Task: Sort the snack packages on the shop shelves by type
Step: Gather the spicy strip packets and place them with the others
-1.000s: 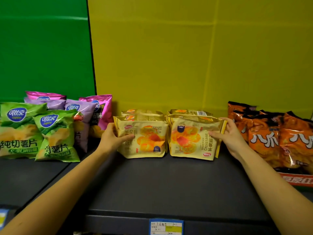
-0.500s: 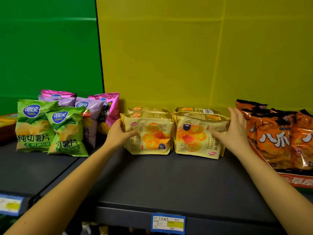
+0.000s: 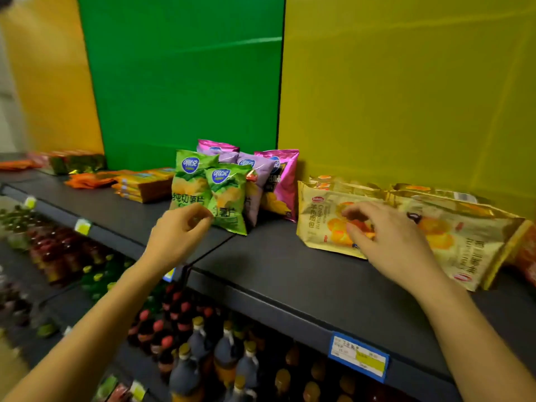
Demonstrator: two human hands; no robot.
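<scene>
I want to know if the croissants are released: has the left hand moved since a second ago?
Yes. The left hand left the croissant packs, going left to the green chip bags.

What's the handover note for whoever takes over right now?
Left hand: empty, fingers curled, in front of the green chip bags.
Right hand: open, empty, over the left croissant pack.
Done: the green chip bags stand together beside the purple chip bag and pink chip bags; croissant packs sit in two side-by-side stacks on the shelf.
Left: check the orange flat packs farther left; blurred, so type unclear.
</scene>
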